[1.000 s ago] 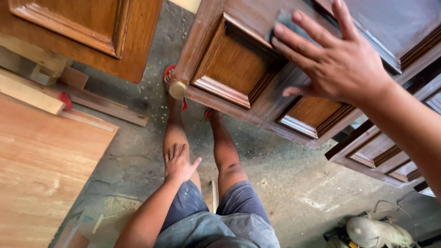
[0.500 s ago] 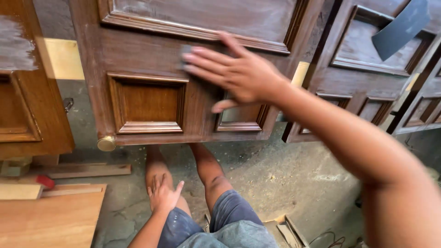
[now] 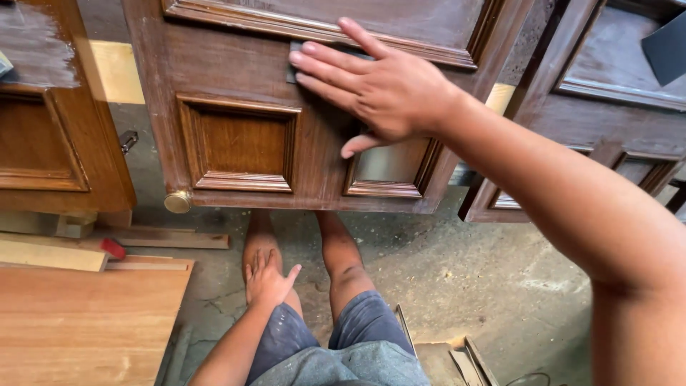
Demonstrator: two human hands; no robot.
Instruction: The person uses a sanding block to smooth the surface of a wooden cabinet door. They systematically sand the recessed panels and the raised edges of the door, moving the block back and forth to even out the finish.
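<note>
My right hand (image 3: pixel 379 89) presses flat on a small grey sheet of sandpaper (image 3: pixel 294 61), only its edge showing past my fingertips, against the horizontal rail of a dark brown panelled wooden door (image 3: pixel 214 71). The door stands in front of my legs, with a round brass knob (image 3: pixel 177 201) at its lower left corner. My left hand (image 3: pixel 268 282) rests open on my left shin, fingers spread, holding nothing. I sit in grey shorts with my feet hidden under the door.
A second brown door (image 3: pixel 43 143) stands at the left, more panelled doors (image 3: pixel 607 121) at the right with a dark sheet (image 3: pixel 668 50) on one. A light wooden board (image 3: pixel 78 322) and timber strips (image 3: pixel 164 237) lie at the left on the dusty concrete floor (image 3: pixel 486 279).
My right hand has slid the sandpaper slightly up and right along the door rail. The view shifted a little; my left hand stays on my shin.
</note>
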